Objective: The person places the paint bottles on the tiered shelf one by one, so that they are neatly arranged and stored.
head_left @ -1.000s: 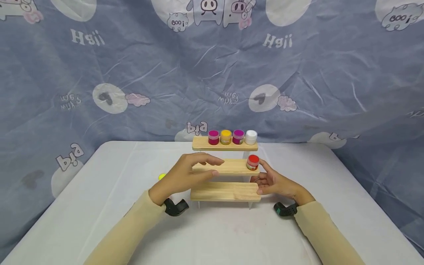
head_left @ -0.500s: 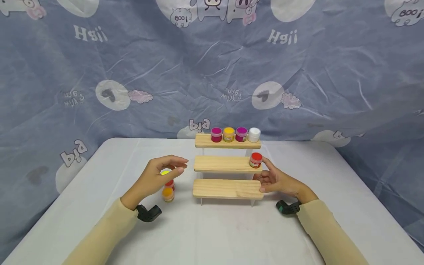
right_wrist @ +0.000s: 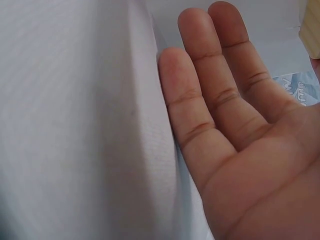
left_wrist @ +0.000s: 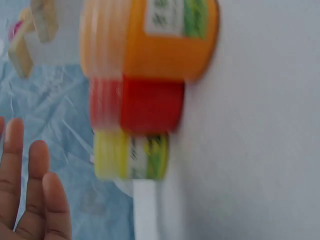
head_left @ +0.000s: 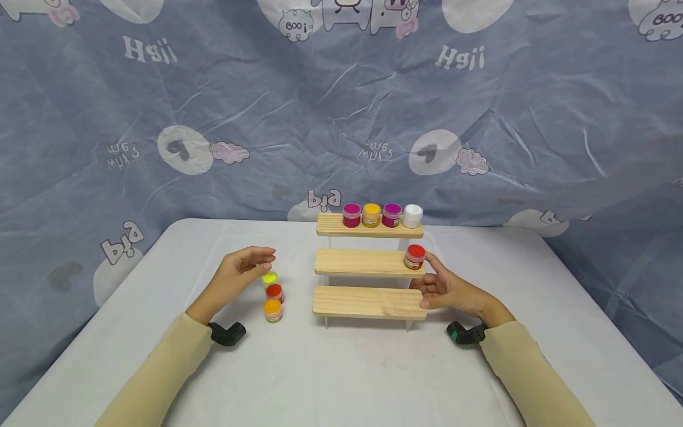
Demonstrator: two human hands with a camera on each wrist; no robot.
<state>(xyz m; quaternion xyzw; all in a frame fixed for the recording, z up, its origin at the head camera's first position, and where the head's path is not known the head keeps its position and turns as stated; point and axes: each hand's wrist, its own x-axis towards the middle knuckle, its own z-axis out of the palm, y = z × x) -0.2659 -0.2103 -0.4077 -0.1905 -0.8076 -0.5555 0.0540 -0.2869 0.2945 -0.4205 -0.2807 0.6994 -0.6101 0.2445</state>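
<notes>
My left hand (head_left: 235, 276) hovers at the left beside three small paint jars standing in a row on the table: a yellow jar (head_left: 270, 279), a red-lidded jar (head_left: 274, 293) and an orange jar (head_left: 273, 310). Its fingers are relaxed and hold nothing; the left wrist view shows them apart from the orange jar (left_wrist: 155, 40). At the right end of a three-tier wooden rack (head_left: 368, 302) is my right hand (head_left: 448, 293). Its thumb touches the bottom tier's end, and its index finger reaches up beside a red jar (head_left: 414, 257) on the middle tier. In the right wrist view the other fingers (right_wrist: 220, 80) extend loosely.
Along the rack's top tier stand a magenta jar (head_left: 351, 215), a yellow-orange jar (head_left: 371, 214), a purple jar (head_left: 392, 214) and a white jar (head_left: 412, 216). A white cloth covers the table (head_left: 373, 379). Behind it hangs a blue-grey printed curtain (head_left: 299, 136).
My left hand has moved left from in front of the rack to the jars on the table, bringing them into view. My right hand stays at the rack's end. The head view has shifted slightly.
</notes>
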